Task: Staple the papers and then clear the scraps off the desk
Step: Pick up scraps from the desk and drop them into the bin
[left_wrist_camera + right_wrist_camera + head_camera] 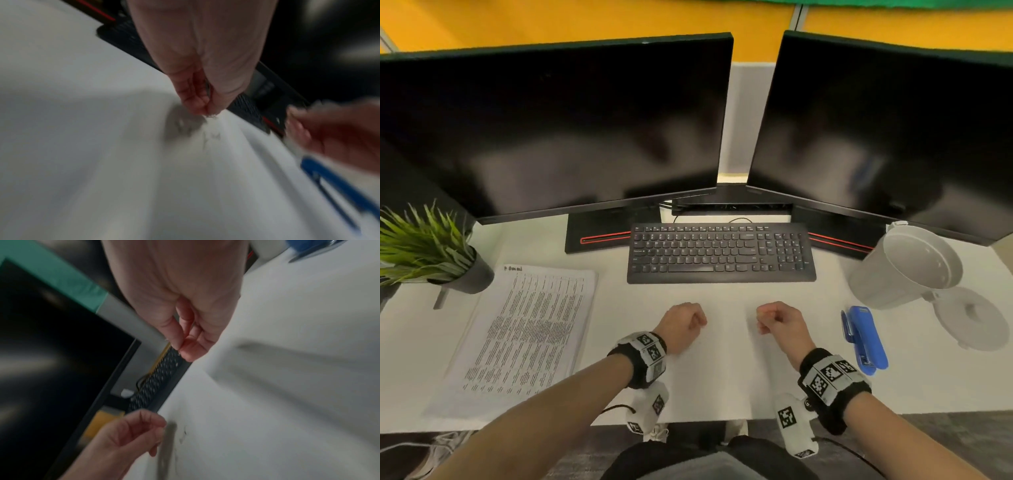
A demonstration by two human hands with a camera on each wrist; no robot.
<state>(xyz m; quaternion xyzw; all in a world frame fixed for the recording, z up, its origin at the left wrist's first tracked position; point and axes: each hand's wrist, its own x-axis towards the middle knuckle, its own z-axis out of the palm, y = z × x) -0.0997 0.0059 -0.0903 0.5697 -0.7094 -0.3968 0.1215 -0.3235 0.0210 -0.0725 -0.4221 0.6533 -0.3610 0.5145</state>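
Observation:
Both hands hover just above the white desk (722, 377) in front of the keyboard, fingers curled. In the left wrist view my left hand (205, 108) pinches a tiny grey scrap (211, 115) at its fingertips, and a few small scraps (213, 135) lie on the desk just below. My right hand (183, 347) pinches thumb against finger with a small white bit (167, 339) showing at the tips. The printed papers (524, 335) lie flat at the left. To the right of my right hand (762, 318), the blue stapler (863, 339) lies on the desk. The wrist views are blurred.
A white bin (869, 281) stands at the right with its lid (976, 318) flipped open beside it. A black keyboard (722, 251) and two dark monitors (551, 130) fill the back. A potted plant (424, 246) sits at the far left.

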